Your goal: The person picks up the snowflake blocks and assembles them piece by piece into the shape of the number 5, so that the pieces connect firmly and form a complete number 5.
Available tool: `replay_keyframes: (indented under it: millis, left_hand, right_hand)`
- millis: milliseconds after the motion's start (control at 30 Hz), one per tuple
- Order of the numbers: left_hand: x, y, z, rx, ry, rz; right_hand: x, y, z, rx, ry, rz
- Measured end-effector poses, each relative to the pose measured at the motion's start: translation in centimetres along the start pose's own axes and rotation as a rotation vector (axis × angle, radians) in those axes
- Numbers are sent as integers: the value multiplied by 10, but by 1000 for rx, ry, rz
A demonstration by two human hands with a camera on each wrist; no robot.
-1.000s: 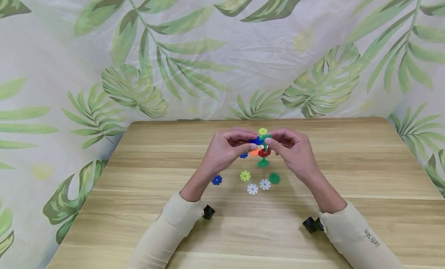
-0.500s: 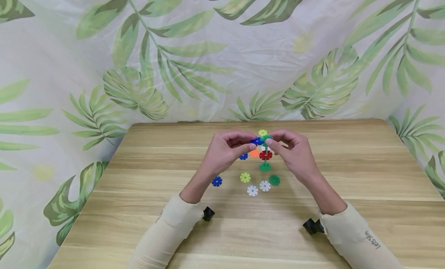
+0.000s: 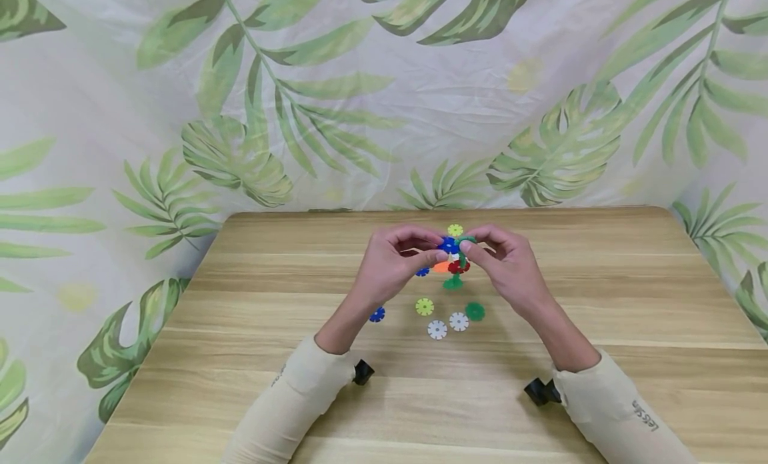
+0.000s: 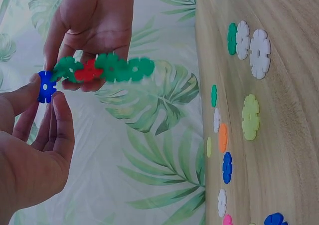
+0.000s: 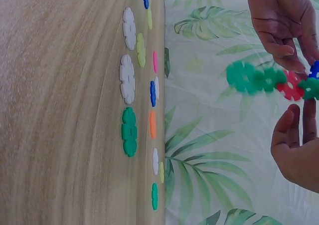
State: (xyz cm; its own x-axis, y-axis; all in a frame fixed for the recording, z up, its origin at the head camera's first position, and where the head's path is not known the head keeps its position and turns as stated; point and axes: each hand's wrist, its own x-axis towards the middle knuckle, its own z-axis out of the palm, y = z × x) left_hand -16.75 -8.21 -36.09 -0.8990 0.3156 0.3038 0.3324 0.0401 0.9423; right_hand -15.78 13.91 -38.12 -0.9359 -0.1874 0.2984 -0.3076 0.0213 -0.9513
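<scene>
In the head view my left hand (image 3: 387, 261) pinches a blue notched plastic disc (image 3: 449, 245) between thumb and fingers. Opposite it, my right hand (image 3: 510, 264) pinches the top green disc (image 3: 466, 239) of a short chain of linked discs. The left wrist view has the blue disc (image 4: 47, 87) at that green disc's edge (image 4: 69, 68). Beyond it, the chain runs through a red disc (image 4: 86, 71) to more green discs (image 4: 139, 69). Both hands are raised above the table, and the chain hangs below the right fingers.
On the wooden table (image 3: 288, 384) lie loose discs: two white ones (image 3: 437, 329), a green one (image 3: 475, 311), a yellow one (image 3: 425, 307), a blue one (image 3: 377, 314) and an orange one (image 3: 442, 267). Farther back is another yellow disc (image 3: 455, 230). A leaf-patterned cloth (image 3: 336, 104) hangs behind.
The blue disc has shifted slightly right and turned to show more of its face. The hanging chain has swung and tilts a little differently. Both hands keep their grip.
</scene>
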Motion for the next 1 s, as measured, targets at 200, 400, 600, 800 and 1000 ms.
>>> replay_keyframes:
  millis: [200,400,600,800,1000]
  left_hand:
    - [2,-1,2,7,-4,-2]
    - [2,-1,0,46,-10,-14]
    - [-1,-5,-15,150,-70,-89]
    - [-4,-21,-38,243,-140,-199]
    - [-13,-40,-61,325,-203,-265]
  right_hand:
    - [-1,0,-3,-7,-27,-6]
    - [-1,-1,-4,-32,-10,0]
    - [-1,0,-4,-37,23,3]
    - [0,0,-6,-13,32,3]
    - [1,-1,-7,-1,36,8]
